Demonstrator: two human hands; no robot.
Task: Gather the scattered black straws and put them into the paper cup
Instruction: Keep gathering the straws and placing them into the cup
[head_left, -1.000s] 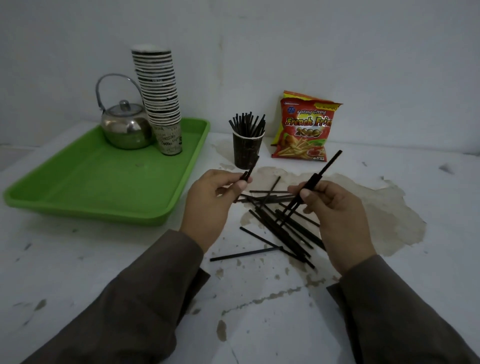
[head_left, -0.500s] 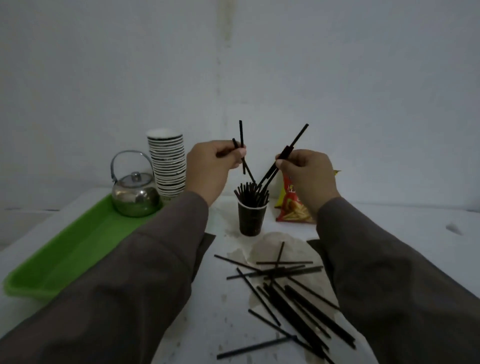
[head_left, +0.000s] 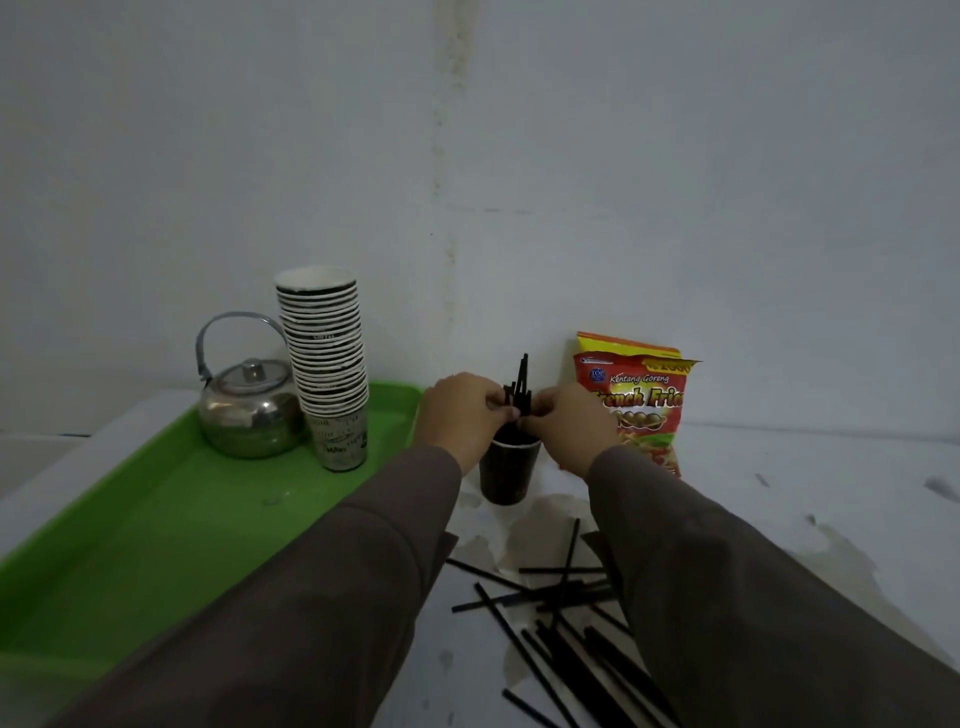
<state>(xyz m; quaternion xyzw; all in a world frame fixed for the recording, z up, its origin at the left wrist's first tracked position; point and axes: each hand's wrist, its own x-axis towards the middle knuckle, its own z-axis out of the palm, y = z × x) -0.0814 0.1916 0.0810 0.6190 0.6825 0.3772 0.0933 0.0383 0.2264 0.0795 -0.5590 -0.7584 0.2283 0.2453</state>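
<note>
A dark paper cup (head_left: 506, 473) stands on the white table, with a bunch of black straws (head_left: 520, 387) sticking up out of it. My left hand (head_left: 460, 415) and my right hand (head_left: 566, 428) meet just above the cup's rim, fingers pinched around the straws from both sides. The tips of the straws rise above my fingers; the cup's mouth is mostly hidden behind my hands. Several loose black straws (head_left: 558, 618) lie scattered on the table in front of the cup, between my sleeves, partly covered by my right sleeve.
A green tray (head_left: 156, 519) at the left holds a metal kettle (head_left: 249, 410) and a tall stack of paper cups (head_left: 327, 364). A red and yellow French fries snack bag (head_left: 636, 400) leans on the wall right of the cup. The table carries brown stains.
Both hands have dropped from above the cup to its rim and come together. The straws they held apart in the air now stand among the straws in the cup.
</note>
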